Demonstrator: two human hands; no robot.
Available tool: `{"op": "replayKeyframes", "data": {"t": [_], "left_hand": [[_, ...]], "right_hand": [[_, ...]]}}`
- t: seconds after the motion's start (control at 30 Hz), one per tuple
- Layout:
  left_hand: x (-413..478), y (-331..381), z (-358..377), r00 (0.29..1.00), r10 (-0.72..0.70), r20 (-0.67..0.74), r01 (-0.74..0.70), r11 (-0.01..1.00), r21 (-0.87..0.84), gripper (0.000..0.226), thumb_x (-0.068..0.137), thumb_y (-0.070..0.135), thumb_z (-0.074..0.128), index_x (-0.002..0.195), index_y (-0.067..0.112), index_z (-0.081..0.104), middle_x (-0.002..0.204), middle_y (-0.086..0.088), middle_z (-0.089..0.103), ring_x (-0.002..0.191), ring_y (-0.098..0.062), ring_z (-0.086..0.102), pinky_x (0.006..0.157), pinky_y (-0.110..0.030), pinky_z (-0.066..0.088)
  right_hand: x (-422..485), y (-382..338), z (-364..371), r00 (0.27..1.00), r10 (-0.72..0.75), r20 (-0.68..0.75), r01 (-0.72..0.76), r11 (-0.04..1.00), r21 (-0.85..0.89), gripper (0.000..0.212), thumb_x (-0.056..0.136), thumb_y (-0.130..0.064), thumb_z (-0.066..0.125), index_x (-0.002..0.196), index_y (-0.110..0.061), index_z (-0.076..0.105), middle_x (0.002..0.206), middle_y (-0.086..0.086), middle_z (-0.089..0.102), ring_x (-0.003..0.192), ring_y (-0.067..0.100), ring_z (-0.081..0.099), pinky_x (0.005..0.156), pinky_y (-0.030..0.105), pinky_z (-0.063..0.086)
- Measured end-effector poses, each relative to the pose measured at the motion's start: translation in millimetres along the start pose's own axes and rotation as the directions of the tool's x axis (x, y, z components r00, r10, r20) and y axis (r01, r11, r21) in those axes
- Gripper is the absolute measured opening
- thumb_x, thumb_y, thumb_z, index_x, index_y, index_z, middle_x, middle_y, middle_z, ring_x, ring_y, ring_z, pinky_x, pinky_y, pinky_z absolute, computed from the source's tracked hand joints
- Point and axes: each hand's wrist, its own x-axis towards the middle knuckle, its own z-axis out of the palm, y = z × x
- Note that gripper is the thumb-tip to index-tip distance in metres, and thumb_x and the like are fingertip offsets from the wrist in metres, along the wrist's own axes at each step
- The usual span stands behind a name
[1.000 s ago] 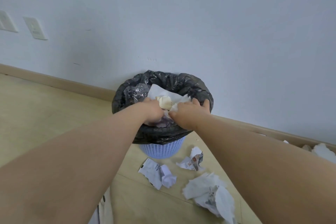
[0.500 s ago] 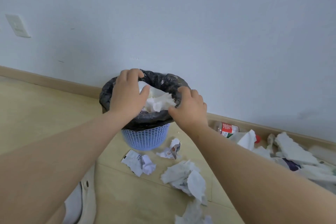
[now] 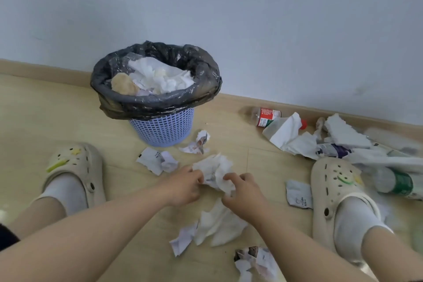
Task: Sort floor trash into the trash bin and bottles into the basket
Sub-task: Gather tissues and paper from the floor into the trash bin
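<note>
A blue mesh trash bin (image 3: 163,129) lined with a black bag stands by the wall, full of crumpled white paper. In front of it, on the floor, lies a crumpled white tissue (image 3: 215,170). My left hand (image 3: 185,186) and my right hand (image 3: 242,192) both pinch this tissue from either side. More paper scraps lie around: one (image 3: 156,160) left of the hands, one (image 3: 198,143) near the bin, a larger wad (image 3: 217,224) below my right hand. A red-labelled bottle (image 3: 265,117) and a green-labelled bottle (image 3: 398,182) lie at the right.
My feet in cream clogs stand at the left (image 3: 73,167) and right (image 3: 336,192). A heap of white tissues and a purple-labelled bottle (image 3: 333,150) lies by the right skirting. A small printed packet (image 3: 298,194) rests beside the right clog. No basket is in view.
Both hands left the bin's rim and came down to the floor, where they now pinch a crumpled tissue. The view tilted down, showing my feet.
</note>
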Motion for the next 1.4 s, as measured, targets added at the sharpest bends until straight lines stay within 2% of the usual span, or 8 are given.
{"op": "replayKeyframes", "data": {"t": [0.27, 0.47, 0.57, 0.67, 0.8, 0.9, 1.03, 1.4], "left_hand": [[6, -6, 39, 0.989, 0.026, -0.147, -0.048, 0.988, -0.147, 0.049, 0.085, 0.029, 0.06, 0.129, 0.026, 0.039, 0.128, 0.001, 0.038, 0.081, -0.014, 0.048, 0.071, -0.027, 0.041], [9, 8, 42, 0.992, 0.093, -0.084, -0.114, 0.946, -0.302, 0.066, 0.077, 0.05, 0.067, 0.131, 0.03, 0.036, 0.136, 0.006, 0.031, 0.115, -0.01, 0.048, 0.094, -0.032, 0.046], [2, 12, 45, 0.982, 0.186, 0.022, -0.187, 0.982, 0.025, 0.077, 0.071, 0.049, 0.072, 0.134, 0.029, 0.033, 0.128, 0.006, 0.034, 0.11, -0.014, 0.047, 0.079, -0.029, 0.045], [3, 11, 51, 0.986, 0.166, 0.015, -0.166, 0.968, 0.19, 0.051, 0.082, 0.03, 0.062, 0.127, 0.021, 0.041, 0.127, 0.0, 0.043, 0.11, -0.02, 0.048, 0.073, -0.03, 0.042], [10, 5, 48, 0.997, 0.073, -0.034, -0.072, 0.996, 0.052, 0.03, 0.09, 0.015, 0.047, 0.119, 0.014, 0.052, 0.121, -0.005, 0.053, 0.109, -0.022, 0.052, 0.079, -0.03, 0.04], [12, 3, 41, 0.993, 0.027, -0.116, -0.035, 0.997, -0.067, 0.007, 0.089, 0.013, 0.046, 0.083, 0.014, 0.051, 0.087, -0.003, 0.051, 0.088, -0.022, 0.05, 0.065, -0.031, 0.034], [14, 1, 31, 0.98, -0.065, -0.187, 0.016, 0.967, -0.254, 0.03, 0.086, 0.015, 0.051, 0.064, 0.016, 0.031, 0.063, 0.003, 0.036, 0.063, -0.015, 0.038, 0.053, -0.028, 0.023], [11, 13, 14, 0.924, -0.307, -0.229, 0.071, 0.724, -0.686, 0.019, 0.088, -0.001, 0.039, 0.08, 0.017, 0.04, 0.077, -0.002, 0.047, 0.063, -0.014, 0.046, 0.055, -0.027, 0.039]], "right_hand": [[-1, 18, 24, 0.999, 0.033, -0.026, -0.031, 0.997, 0.067, 0.05, 0.084, -0.022, 0.056, 0.131, -0.027, 0.041, 0.133, 0.0, 0.037, 0.115, 0.02, 0.047, 0.089, 0.035, 0.048], [4, 11, 25, 0.985, 0.067, -0.156, -0.042, 0.986, 0.16, 0.053, 0.086, -0.019, 0.055, 0.134, -0.02, 0.034, 0.131, 0.003, 0.041, 0.107, 0.024, 0.054, 0.084, 0.039, 0.049], [5, 12, 25, 0.993, 0.045, -0.107, -0.03, 0.989, 0.142, 0.061, 0.089, -0.008, 0.045, 0.142, -0.028, 0.026, 0.13, 0.008, 0.046, 0.109, 0.026, 0.053, 0.081, 0.036, 0.047], [4, 18, 22, 0.992, 0.063, -0.111, -0.044, 0.985, 0.167, 0.052, 0.089, -0.002, 0.038, 0.136, -0.025, 0.039, 0.122, 0.009, 0.053, 0.096, 0.024, 0.054, 0.072, 0.03, 0.042], [4, 20, 10, 0.967, 0.119, -0.224, -0.066, 0.97, 0.233, 0.026, 0.094, -0.01, 0.04, 0.115, -0.01, 0.056, 0.106, 0.01, 0.059, 0.085, 0.02, 0.05, 0.068, 0.027, 0.039], [4, 18, 0, 0.931, 0.205, -0.303, -0.059, 0.902, 0.427, 0.009, 0.093, -0.016, 0.047, 0.094, -0.01, 0.054, 0.085, 0.001, 0.056, 0.08, 0.017, 0.049, 0.06, 0.028, 0.037], [2, 17, -10, 0.892, 0.333, -0.306, -0.051, 0.747, 0.663, 0.025, 0.087, -0.016, 0.059, 0.07, -0.015, 0.041, 0.068, -0.004, 0.042, 0.064, 0.013, 0.04, 0.057, 0.023, 0.034], [-2, 6, -17, 0.886, 0.378, -0.267, -0.088, 0.704, 0.705, 0.02, 0.088, -0.001, 0.04, 0.076, -0.017, 0.039, 0.072, -0.003, 0.04, 0.062, 0.012, 0.035, 0.053, 0.023, 0.031]]}}
